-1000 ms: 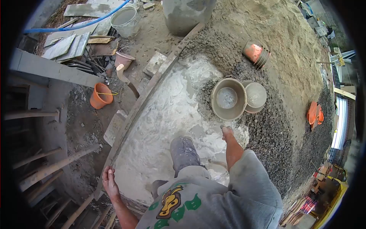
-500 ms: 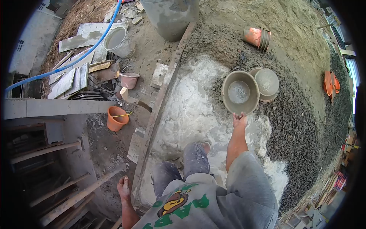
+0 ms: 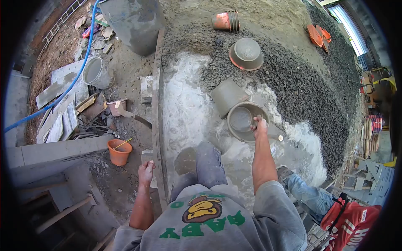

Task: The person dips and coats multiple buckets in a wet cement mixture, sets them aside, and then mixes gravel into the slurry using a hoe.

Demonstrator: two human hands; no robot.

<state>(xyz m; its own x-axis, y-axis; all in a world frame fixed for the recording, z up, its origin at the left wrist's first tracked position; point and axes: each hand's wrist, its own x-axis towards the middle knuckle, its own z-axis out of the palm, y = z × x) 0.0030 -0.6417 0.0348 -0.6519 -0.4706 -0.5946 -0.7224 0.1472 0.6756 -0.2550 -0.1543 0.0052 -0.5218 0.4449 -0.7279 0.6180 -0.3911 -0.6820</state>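
Observation:
My right hand (image 3: 259,125) is closed at the near right side of an upright grey bucket (image 3: 231,129), apparently on its thin handle. A pale round bottom or wet residue shows inside. Another grey bucket (image 3: 228,97) lies tipped against it, its base towards me. Both rest on a floor of wet grey cement (image 3: 184,96). My left hand (image 3: 146,172) hangs to the left over a long plank edge (image 3: 158,104), its fingers curled and nothing visible in them. The end of a wooden tool handle (image 3: 280,137) shows just right of the upright bucket.
Dark gravel (image 3: 293,83) spreads to the right. Upside-down buckets (image 3: 247,50) stand on it, and stacked orange-grey buckets (image 3: 225,21) lie beyond. A large grey drum (image 3: 134,25) is top left. An orange bucket (image 3: 119,152) stands left. A co-worker's jeans leg (image 3: 307,192) is close at right.
My view has turned to the right. My right hand has gone from a bucket's near rim to the upright bucket's right side. A tipped bucket and a co-worker now show; my left hand has risen.

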